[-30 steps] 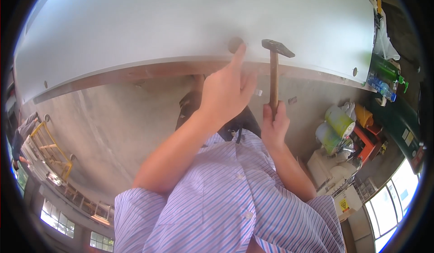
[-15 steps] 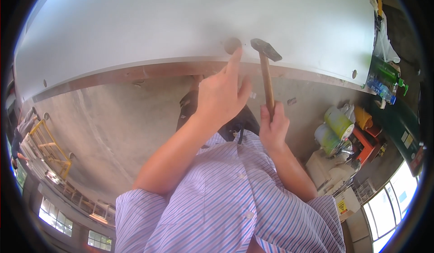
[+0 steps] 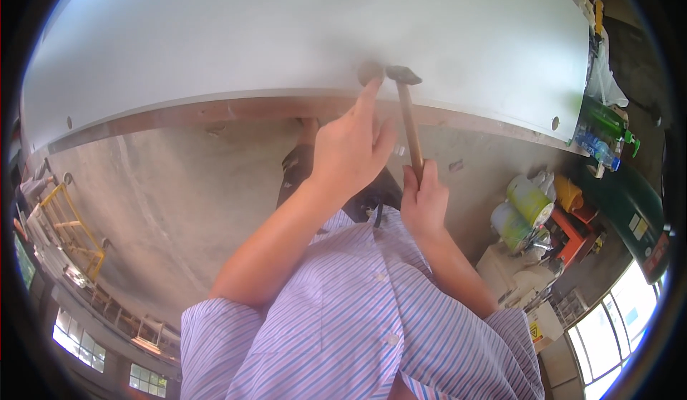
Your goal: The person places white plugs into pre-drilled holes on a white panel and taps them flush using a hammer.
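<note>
A large pale, smooth panel (image 3: 236, 35) lies in front of me. Near its front edge is a dark round spot (image 3: 370, 69), and I cannot tell whether it is a hole or a disc. The index finger of my left hand (image 3: 348, 146) stretches up to that spot, thumb apart, with nothing seen in the hand. My right hand (image 3: 424, 201) is wrapped round the lower part of a hammer's (image 3: 408, 117) wooden handle. The dark steel hammer head is over the panel, just right of the left fingertip; whether it touches the panel is unclear.
A reddish-brown edge (image 3: 236, 109) runs under the panel's front. At right are a green bottle (image 3: 605, 119), a blue-labelled bottle (image 3: 598, 149), paint-smeared buckets (image 3: 528, 198) and a dark green curved object (image 3: 630, 200). A yellow metal frame (image 3: 71, 228) stands at far left.
The hammer has moved left, its head now close beside my left fingertip, and my right hand has shifted slightly left with it. My left hand stays almost in place.
</note>
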Demonstrator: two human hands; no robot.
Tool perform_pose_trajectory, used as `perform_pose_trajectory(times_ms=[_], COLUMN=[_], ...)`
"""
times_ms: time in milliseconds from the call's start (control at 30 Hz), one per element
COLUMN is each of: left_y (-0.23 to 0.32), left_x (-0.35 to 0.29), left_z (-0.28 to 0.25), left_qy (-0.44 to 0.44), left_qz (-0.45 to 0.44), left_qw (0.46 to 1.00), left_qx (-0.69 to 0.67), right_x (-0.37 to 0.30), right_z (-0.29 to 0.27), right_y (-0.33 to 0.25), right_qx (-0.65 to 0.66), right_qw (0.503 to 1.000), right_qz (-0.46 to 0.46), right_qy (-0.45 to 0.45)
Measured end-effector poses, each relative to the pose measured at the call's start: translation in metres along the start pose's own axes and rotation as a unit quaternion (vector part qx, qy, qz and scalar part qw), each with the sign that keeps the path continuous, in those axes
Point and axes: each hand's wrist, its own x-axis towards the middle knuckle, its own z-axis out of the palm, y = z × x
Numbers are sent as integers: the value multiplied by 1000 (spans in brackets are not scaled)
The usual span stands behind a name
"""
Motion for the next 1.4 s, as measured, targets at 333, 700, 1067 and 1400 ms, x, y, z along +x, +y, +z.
perform_pose_trajectory(times_ms=[333,700,1067,1400], left_y=[-1,1,15,35], left_x=[0,0,-1,14], left_z=[3,-3,-5,-13], left_qy=[7,-23,-32,-88], left_qz=[17,-7,-23,28], left_qw=[1000,1000,999,967], left_qx=[-20,-3,34,239], right_x=[-3,-5,-11,-9], right_z=[-1,-1,-5,-23], right_y=[-3,-5,-6,0], right_qx=[26,89,101,121], right_qw=[999,995,992,989], right_qz=[-7,22,1,13], right_qy=[30,33,77,86])
